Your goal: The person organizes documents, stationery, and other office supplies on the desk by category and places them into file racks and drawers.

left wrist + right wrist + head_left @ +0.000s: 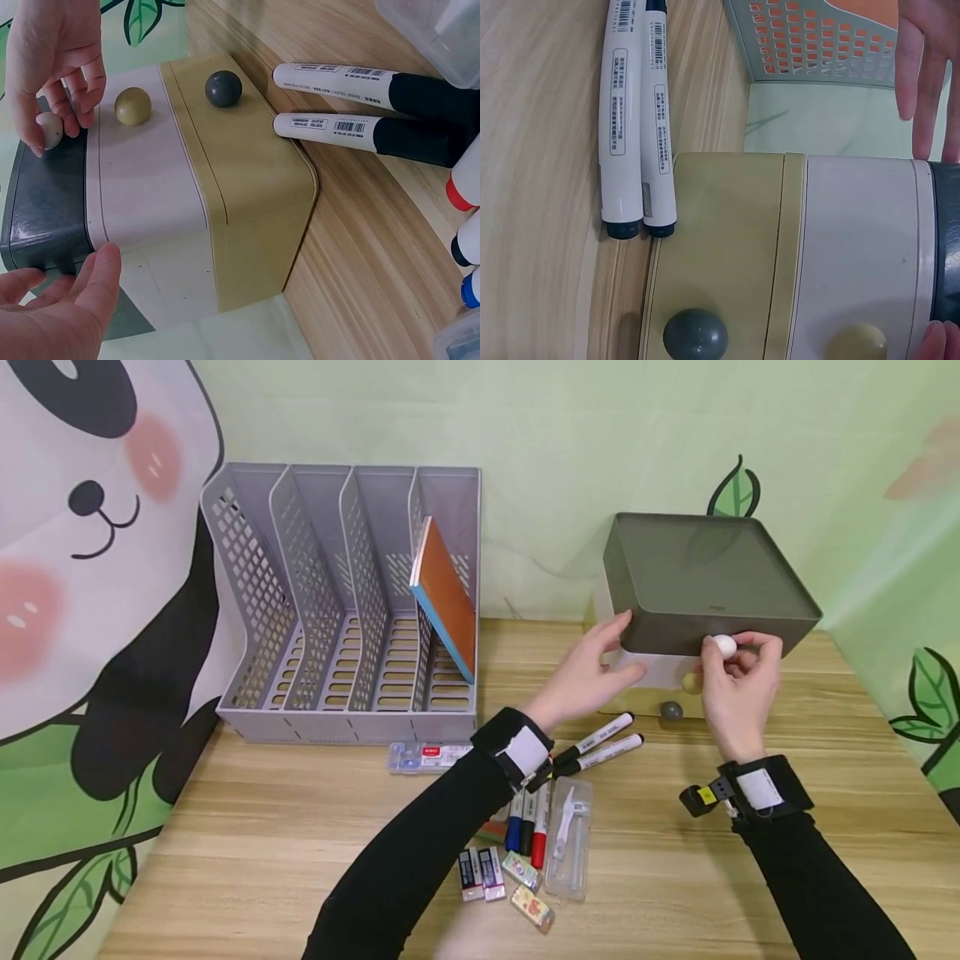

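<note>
Three stacked drawers (pixel 150 172) make up the cabinet (pixel 705 560), standing at the right rear of the bench (pixel 262 843). Their fronts face the person, each with its long axis running side to side. Knobs number three: white knob (pixel 724 647), uppermost; yellow knob (pixel 133 106), middle; grey knob (pixel 671 711), lowest. The right hand (pixel 742 689) pinches the white knob between thumb and finger. The left hand (pixel 588 677), thumb spread wide from the fingers, is at the top drawer's left front corner; firmness of contact cannot be told.

Also counted: two black-capped markers (pixel 611 750) beside the cabinet, four erasers (pixel 492 872), one rack (pixel 348 727) of four bays, with an orange book (pixel 447 597) leaning in the rightmost.

The left sleeve (pixel 420 852) partly covers a blue case (pixel 408 758). The right wrist view cuts off the top drawer.
</note>
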`<state>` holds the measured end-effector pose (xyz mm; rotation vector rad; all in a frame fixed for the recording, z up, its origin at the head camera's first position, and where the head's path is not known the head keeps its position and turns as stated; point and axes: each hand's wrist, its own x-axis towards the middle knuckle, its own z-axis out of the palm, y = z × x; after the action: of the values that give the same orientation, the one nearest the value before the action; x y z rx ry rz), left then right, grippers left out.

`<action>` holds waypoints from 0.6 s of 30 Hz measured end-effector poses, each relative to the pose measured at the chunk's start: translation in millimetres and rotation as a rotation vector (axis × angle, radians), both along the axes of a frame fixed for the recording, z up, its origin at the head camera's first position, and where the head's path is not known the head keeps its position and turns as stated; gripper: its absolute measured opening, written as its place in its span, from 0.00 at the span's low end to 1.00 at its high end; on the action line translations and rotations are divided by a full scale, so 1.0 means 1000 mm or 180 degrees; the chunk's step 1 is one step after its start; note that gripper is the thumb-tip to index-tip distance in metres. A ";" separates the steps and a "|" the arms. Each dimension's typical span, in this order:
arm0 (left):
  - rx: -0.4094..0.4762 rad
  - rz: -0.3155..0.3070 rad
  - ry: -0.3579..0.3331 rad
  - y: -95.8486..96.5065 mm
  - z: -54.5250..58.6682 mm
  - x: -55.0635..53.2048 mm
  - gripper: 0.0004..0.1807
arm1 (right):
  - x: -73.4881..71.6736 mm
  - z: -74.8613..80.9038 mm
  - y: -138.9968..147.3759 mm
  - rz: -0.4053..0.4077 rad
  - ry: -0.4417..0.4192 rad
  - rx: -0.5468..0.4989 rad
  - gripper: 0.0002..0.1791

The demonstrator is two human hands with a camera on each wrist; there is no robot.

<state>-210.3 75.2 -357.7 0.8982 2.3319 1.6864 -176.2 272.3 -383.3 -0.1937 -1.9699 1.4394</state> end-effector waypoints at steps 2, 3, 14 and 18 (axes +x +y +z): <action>-0.0001 -0.0011 -0.0001 0.000 0.000 0.001 0.39 | 0.001 0.000 0.000 0.0007 0.0003 0.0013 0.13; 0.0006 -0.0020 0.0002 0.000 0.000 0.001 0.39 | 0.001 0.000 0.001 0.0008 0.0004 0.0019 0.13; -0.0020 -0.0118 0.0091 -0.007 -0.003 0.009 0.37 | 0.023 0.009 -0.005 -0.0006 0.0023 0.0272 0.13; 0.0056 -0.0177 0.0066 -0.010 -0.005 0.014 0.36 | 0.026 0.000 0.002 -0.0024 0.0052 0.0349 0.13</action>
<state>-196.8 65.7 -362.5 0.9789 2.2861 1.6866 -150.4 274.5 -382.9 -0.1397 -2.0260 1.3201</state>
